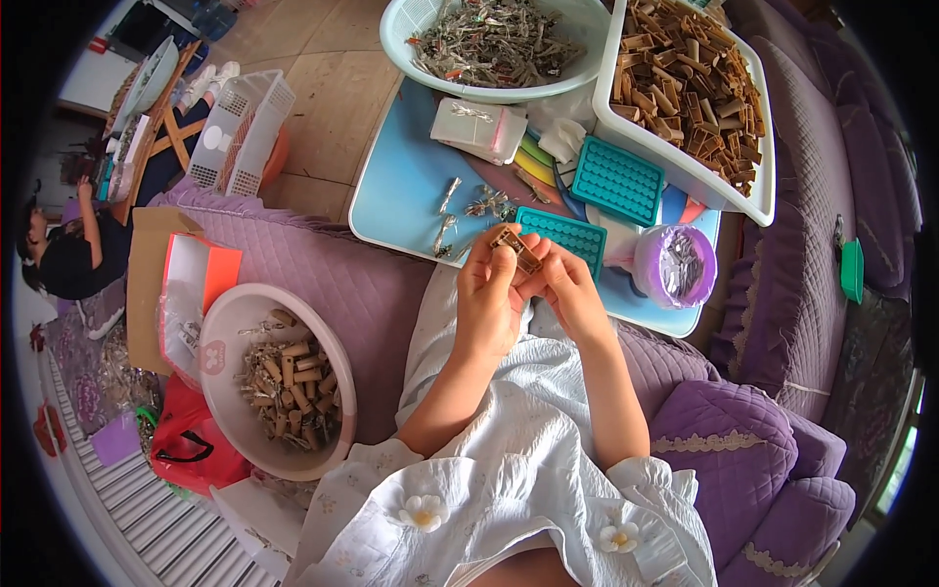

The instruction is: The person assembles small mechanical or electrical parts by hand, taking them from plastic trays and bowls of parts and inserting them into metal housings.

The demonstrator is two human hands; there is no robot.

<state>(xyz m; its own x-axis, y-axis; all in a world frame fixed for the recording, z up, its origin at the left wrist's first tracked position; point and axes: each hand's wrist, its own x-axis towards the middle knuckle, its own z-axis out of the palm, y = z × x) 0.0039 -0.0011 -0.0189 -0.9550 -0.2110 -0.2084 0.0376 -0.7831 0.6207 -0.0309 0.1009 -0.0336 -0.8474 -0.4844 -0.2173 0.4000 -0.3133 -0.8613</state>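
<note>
Over my lap, my left hand (489,293) is closed round a small brown hollow piece (518,250), its open face turned up with something metallic-looking inside. My right hand (569,293) meets it from the right, fingertips pinched together at the piece's lower end; what they hold is hidden. Just beyond my hands, on a blue table (391,196), lie small silvery parts in clear wrapping (446,235) and a teal moulded tray (567,235). A second teal tray (616,181) sits farther back. Right of it stands a purple-rimmed tub (675,266) of shiny small parts.
A white bin (606,108) heaped with brown pieces and a pale green basin (396,44) of silvery parts stand at the back. To my left are a pink basin (337,391) of brown cylinders, an orange-and-white box (223,274) and a red bag (196,440). Another person (83,249) sits far left.
</note>
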